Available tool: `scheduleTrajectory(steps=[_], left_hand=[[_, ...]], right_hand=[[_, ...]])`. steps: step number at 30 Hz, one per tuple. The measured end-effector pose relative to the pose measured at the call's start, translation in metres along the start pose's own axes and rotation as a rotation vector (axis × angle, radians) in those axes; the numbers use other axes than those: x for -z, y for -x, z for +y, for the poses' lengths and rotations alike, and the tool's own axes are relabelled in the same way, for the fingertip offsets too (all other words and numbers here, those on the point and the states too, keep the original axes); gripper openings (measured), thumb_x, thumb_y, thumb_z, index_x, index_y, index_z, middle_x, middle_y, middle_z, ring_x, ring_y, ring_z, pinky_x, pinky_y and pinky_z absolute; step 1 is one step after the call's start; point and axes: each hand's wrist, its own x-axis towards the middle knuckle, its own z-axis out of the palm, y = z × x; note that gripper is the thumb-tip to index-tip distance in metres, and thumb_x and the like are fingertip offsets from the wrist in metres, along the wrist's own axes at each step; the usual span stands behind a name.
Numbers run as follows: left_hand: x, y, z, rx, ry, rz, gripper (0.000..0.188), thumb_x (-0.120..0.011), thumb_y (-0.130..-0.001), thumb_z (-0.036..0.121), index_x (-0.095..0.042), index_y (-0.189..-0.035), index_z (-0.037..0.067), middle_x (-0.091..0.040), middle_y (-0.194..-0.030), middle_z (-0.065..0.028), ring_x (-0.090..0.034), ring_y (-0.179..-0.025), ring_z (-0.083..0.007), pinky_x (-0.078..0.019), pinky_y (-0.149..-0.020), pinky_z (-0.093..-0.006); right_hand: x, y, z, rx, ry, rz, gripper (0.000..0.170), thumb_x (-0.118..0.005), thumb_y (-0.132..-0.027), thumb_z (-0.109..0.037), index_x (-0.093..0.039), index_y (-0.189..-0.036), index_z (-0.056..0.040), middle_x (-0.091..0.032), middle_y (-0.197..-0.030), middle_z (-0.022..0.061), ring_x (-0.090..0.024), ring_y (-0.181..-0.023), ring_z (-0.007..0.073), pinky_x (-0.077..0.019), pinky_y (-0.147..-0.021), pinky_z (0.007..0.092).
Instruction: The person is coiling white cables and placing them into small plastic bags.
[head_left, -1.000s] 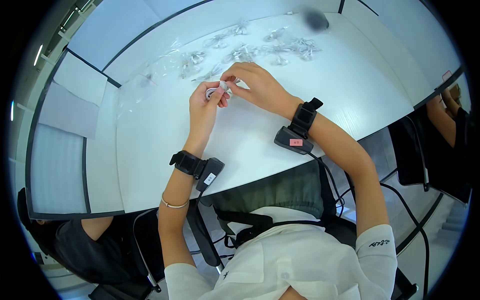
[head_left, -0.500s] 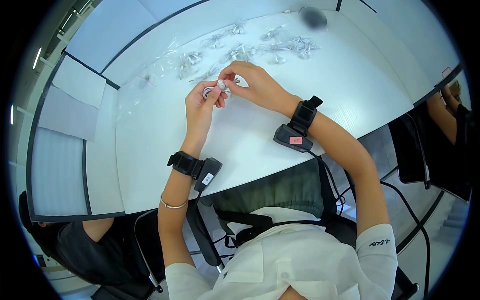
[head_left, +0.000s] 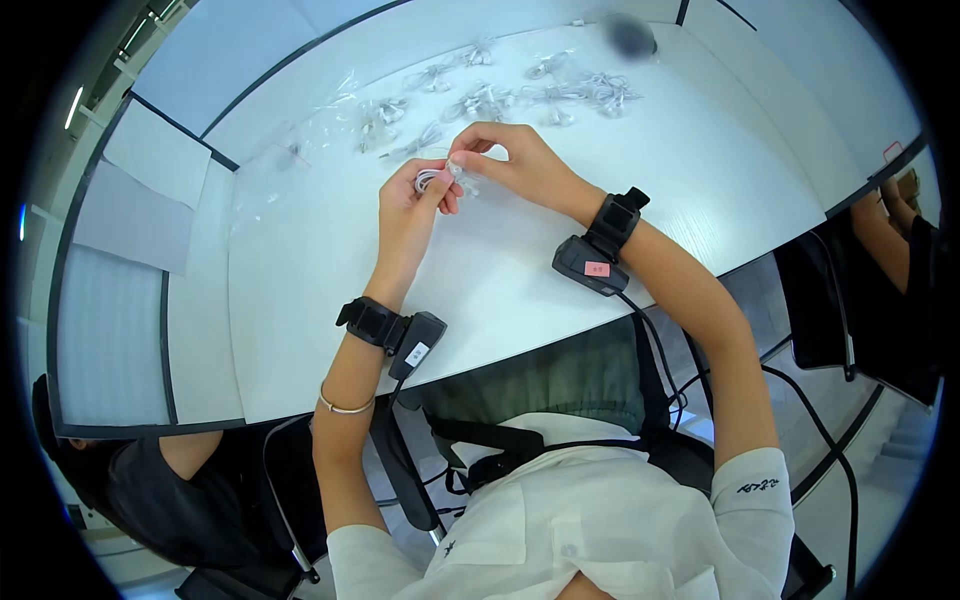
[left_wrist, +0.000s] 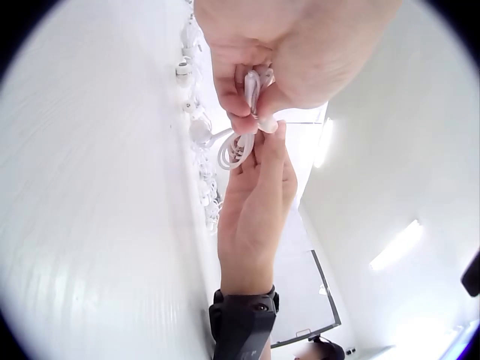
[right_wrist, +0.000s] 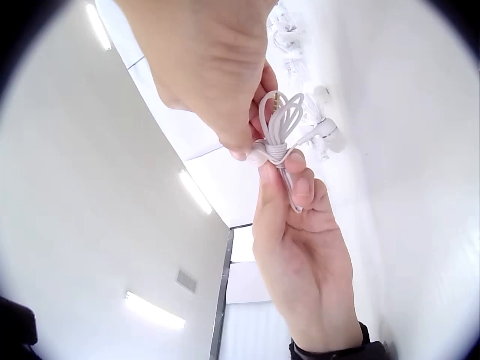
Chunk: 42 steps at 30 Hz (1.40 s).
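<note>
The left hand (head_left: 408, 205) holds a coiled bundle of white earphone cable (head_left: 427, 180) above the table, thumb against fingers. Bent toward it, the right hand (head_left: 520, 170) pinches at the bundle's right side with thumb and index finger. In the right wrist view the cable loops (right_wrist: 279, 120) stand up from a wound middle, with a metal plug among them, and a white earbud (right_wrist: 324, 129) hangs at the side. The left wrist view shows a cable loop (left_wrist: 235, 152) between the two hands; the fingertips there partly hide the wound part.
Several bagged white cable bundles (head_left: 482, 103) lie across the back of the white table (head_left: 620, 220). Clear plastic bags (head_left: 335, 125) are at the back left. Low partitions (head_left: 190, 235) border the table. Other people sit beyond it at left and right.
The right hand has shifted slightly right, its index finger more arched. The left hand moved a little left, then back right, still holding the cable.
</note>
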Motion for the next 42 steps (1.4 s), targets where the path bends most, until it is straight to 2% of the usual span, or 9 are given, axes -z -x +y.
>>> scheduleTrajectory(steps=[4, 10, 13, 19, 22, 28, 31, 34, 42], left_hand=[[-0.001, -0.001, 0.003, -0.007, 0.024, 0.001, 0.017, -0.053, -0.088, 0.013, -0.057, -0.096, -0.001, -0.059, -0.073, -0.0061, -0.051, -0.06, -0.0095, -0.0413, -0.059, -0.0221], [-0.001, -0.003, 0.0, -0.005, 0.068, -0.003, 0.018, -0.054, -0.087, 0.015, -0.057, -0.096, -0.001, -0.059, -0.073, -0.0067, -0.051, -0.06, -0.0104, -0.0416, -0.06, -0.0225], [-0.002, -0.003, -0.002, -0.001, 0.073, -0.006, 0.018, -0.054, -0.088, 0.015, -0.057, -0.096, -0.001, -0.059, -0.074, -0.007, -0.051, -0.061, -0.0107, -0.0417, -0.06, -0.0227], [-0.002, -0.002, 0.0, 0.015, 0.1, 0.024, 0.018, -0.053, -0.088, 0.013, -0.057, -0.097, -0.001, -0.059, -0.074, -0.0074, -0.052, -0.063, -0.0109, -0.042, -0.062, -0.0232], [0.0, -0.004, -0.002, 0.004, 0.103, 0.025, 0.018, -0.053, -0.088, 0.013, -0.056, -0.098, -0.001, -0.059, -0.074, -0.0074, -0.052, -0.063, -0.0108, -0.0421, -0.061, -0.0231], [0.0, -0.005, -0.005, -0.057, 0.055, 0.059, 0.015, -0.053, -0.087, 0.01, -0.056, -0.095, -0.002, -0.059, -0.071, -0.0076, -0.052, -0.059, -0.0099, -0.0421, -0.056, -0.022], [-0.002, -0.004, -0.006, -0.093, 0.052, 0.068, 0.013, -0.053, -0.087, 0.009, -0.056, -0.094, -0.003, -0.058, -0.07, -0.0077, -0.053, -0.057, -0.0096, -0.0419, -0.054, -0.0214], [-0.002, -0.003, -0.005, -0.095, 0.02, 0.067, 0.014, -0.053, -0.088, 0.01, -0.055, -0.094, -0.003, -0.059, -0.071, -0.0081, -0.053, -0.059, -0.0101, -0.0418, -0.055, -0.0217], [-0.003, -0.001, -0.003, -0.079, 0.004, 0.076, 0.015, -0.052, -0.088, 0.011, -0.056, -0.094, -0.003, -0.059, -0.072, -0.0086, -0.053, -0.06, -0.0109, -0.042, -0.057, -0.0223]], right_hand=[[-0.002, -0.001, -0.008, 0.034, 0.089, 0.079, 0.016, -0.057, -0.084, -0.014, -0.06, -0.088, 0.0005, -0.063, -0.079, 0.0091, -0.059, -0.075, 0.0177, -0.0458, -0.07, 0.0291], [-0.006, 0.0, -0.007, 0.013, 0.202, 0.091, 0.017, -0.054, -0.086, -0.015, -0.058, -0.091, 0.0008, -0.06, -0.082, 0.0105, -0.056, -0.075, 0.0198, -0.044, -0.07, 0.0302], [-0.006, 0.0, -0.007, 0.067, 0.302, 0.096, 0.016, -0.053, -0.087, -0.014, -0.057, -0.092, 0.0007, -0.059, -0.083, 0.0109, -0.055, -0.074, 0.0216, -0.0441, -0.069, 0.0311], [-0.007, -0.001, -0.005, 0.099, 0.252, 0.118, 0.013, -0.054, -0.084, -0.012, -0.057, -0.089, -0.0001, -0.06, -0.081, 0.0117, -0.057, -0.075, 0.0259, -0.0456, -0.066, 0.0339], [-0.004, 0.0, -0.006, 0.138, 0.276, 0.1, 0.014, -0.054, -0.084, -0.012, -0.058, -0.091, -0.0001, -0.06, -0.081, 0.0117, -0.058, -0.077, 0.0259, -0.0465, -0.068, 0.0336], [-0.003, 0.0, -0.012, 0.074, 0.357, 0.049, 0.016, -0.053, -0.085, -0.012, -0.06, -0.095, -0.0012, -0.061, -0.086, 0.0112, -0.058, -0.081, 0.0249, -0.0447, -0.074, 0.0328], [-0.004, 0.001, -0.017, 0.084, 0.396, 0.053, 0.015, -0.053, -0.085, -0.012, -0.059, -0.094, -0.0016, -0.061, -0.085, 0.0104, -0.057, -0.079, 0.0255, -0.0445, -0.072, 0.0332], [-0.01, 0.002, -0.013, 0.163, 0.437, 0.141, 0.011, -0.053, -0.083, -0.009, -0.059, -0.083, -0.0014, -0.059, -0.076, 0.012, -0.056, -0.072, 0.0305, -0.044, -0.065, 0.0383], [-0.015, 0.002, -0.009, 0.203, 0.483, 0.179, 0.01, -0.05, -0.084, -0.01, -0.055, -0.081, -0.0019, -0.058, -0.076, 0.0121, -0.054, -0.075, 0.0312, -0.0422, -0.069, 0.0389]])
